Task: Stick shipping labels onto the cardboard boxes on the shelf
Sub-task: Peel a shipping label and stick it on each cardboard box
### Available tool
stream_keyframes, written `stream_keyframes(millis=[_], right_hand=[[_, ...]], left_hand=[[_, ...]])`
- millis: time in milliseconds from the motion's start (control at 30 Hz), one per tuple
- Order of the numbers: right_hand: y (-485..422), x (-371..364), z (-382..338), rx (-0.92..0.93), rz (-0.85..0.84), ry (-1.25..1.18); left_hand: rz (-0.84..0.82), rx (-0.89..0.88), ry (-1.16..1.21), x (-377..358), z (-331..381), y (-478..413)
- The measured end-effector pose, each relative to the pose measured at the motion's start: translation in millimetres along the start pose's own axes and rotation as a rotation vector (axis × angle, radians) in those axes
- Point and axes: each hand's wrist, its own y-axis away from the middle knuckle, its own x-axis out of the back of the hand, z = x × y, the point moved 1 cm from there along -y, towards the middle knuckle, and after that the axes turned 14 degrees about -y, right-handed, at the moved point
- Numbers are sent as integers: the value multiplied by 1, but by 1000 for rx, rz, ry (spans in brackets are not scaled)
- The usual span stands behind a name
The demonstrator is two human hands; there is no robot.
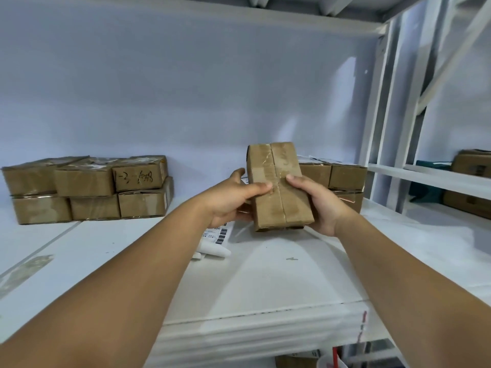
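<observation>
A small taped cardboard box [279,187] is held above the white shelf [265,274], its taped seam facing me. My left hand [228,200] grips its left edge with the thumb on top. My right hand [316,200] grips the right edge the same way. Shipping labels [219,235] with barcodes lie on the shelf under my left hand, partly hidden by it, next to a rolled white backing strip [215,251].
A two-layer stack of cardboard boxes [87,189] stands at the back left. More boxes [342,179], some with white labels on top, stand at the back right behind the held box. White shelf uprights [382,115] rise at the right, with other boxes [470,181] beyond.
</observation>
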Motion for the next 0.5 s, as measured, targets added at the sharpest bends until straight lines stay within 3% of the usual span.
stream_keyframes(millis=[200, 333, 500], right_hand=[[-1, 4, 3, -20, -2, 108], [3, 3, 2, -119, -11, 159], [1, 7, -3, -58, 102, 312]], left_hand=[[131, 18, 53, 8, 0, -3], [19, 69, -22, 7, 2, 6], [-91, 158, -170, 5, -2, 8]])
